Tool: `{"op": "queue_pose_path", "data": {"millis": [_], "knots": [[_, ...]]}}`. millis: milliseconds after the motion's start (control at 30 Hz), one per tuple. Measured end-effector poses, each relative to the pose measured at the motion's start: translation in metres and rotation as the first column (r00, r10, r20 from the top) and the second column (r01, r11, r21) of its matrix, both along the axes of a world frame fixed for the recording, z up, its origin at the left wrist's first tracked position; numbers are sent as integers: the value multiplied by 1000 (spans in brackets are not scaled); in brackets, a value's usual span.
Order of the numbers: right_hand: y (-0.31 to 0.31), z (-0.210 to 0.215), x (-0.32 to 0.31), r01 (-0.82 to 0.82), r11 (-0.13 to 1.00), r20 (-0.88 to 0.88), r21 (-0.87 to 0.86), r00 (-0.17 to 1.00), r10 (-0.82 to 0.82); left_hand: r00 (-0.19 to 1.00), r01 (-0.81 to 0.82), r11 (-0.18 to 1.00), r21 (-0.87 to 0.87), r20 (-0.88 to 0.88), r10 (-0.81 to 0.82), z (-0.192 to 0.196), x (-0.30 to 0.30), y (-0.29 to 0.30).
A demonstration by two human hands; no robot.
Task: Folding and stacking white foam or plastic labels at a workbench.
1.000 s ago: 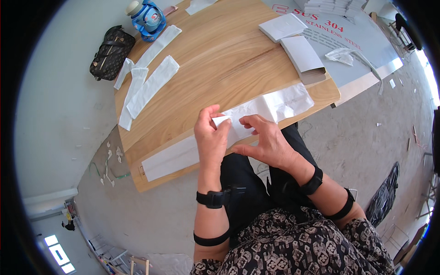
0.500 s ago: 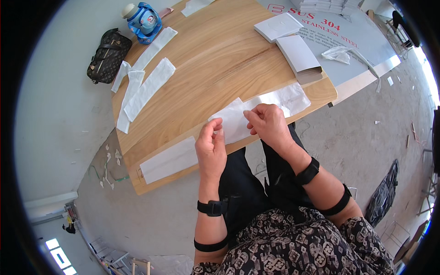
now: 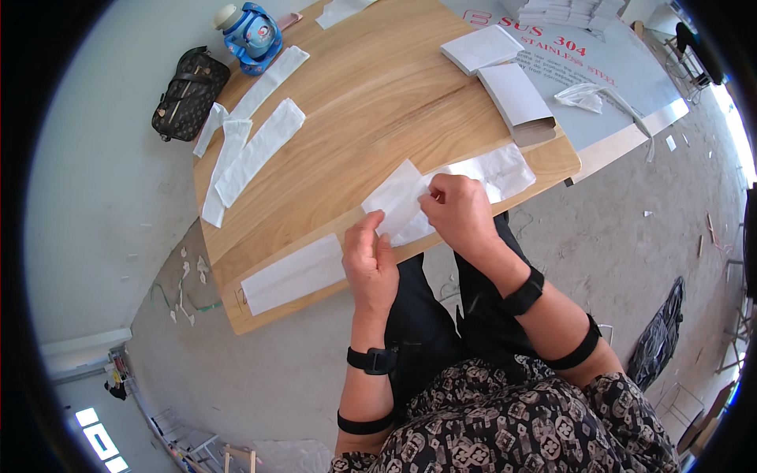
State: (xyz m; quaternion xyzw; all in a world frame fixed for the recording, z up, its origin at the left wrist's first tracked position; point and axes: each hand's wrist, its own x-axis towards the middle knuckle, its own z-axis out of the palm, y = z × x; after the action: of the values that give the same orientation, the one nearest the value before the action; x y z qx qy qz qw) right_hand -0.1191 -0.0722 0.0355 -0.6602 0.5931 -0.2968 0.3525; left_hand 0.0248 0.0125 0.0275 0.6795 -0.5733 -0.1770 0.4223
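A small white paper sheet (image 3: 397, 191) is tilted up near the front edge of the table, between my two hands. My right hand (image 3: 461, 214) is closed, its thumb and forefinger pinching the sheet's right edge. At the sheet's lower left edge, my left hand (image 3: 371, 264) has its fingers and thumb closed around the paper. Partly beneath the sheet and my right hand lies a clear plastic bag (image 3: 509, 172), shiny and flat. A long white paper strip (image 3: 293, 272) rests along the front edge, just left of my left hand.
Two white boxes (image 3: 482, 49) (image 3: 516, 94) stand at the table's right, the nearer one open-ended. Several folded white strips (image 3: 260, 150) lie at the left, by a brown handbag (image 3: 189, 94) and a blue bottle (image 3: 254, 39). A grey sheet-covered surface (image 3: 607, 87) adjoins the right side.
My left hand has moved slightly right and closed on the paper. The small sheet has been turned, its upper corner now standing clearer. My right hand has shifted only slightly.
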Motion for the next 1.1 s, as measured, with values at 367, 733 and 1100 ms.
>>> {"op": "queue_pose_path", "data": {"millis": [367, 733, 1100], "knots": [[12, -10, -27, 62, 997, -52, 43, 997, -60, 932, 43, 999, -7, 360, -37, 1, -7, 5], [13, -10, -34, 47, 995, -124, 86, 992, -36, 735, 337, 888, 313, 502, -456, 1, -33, -27], [-17, -18, -121, 265, 869, -419, -418, 792, -443, 621, 380, 850, 364, 580, -526, -5, -30, -25]]}}
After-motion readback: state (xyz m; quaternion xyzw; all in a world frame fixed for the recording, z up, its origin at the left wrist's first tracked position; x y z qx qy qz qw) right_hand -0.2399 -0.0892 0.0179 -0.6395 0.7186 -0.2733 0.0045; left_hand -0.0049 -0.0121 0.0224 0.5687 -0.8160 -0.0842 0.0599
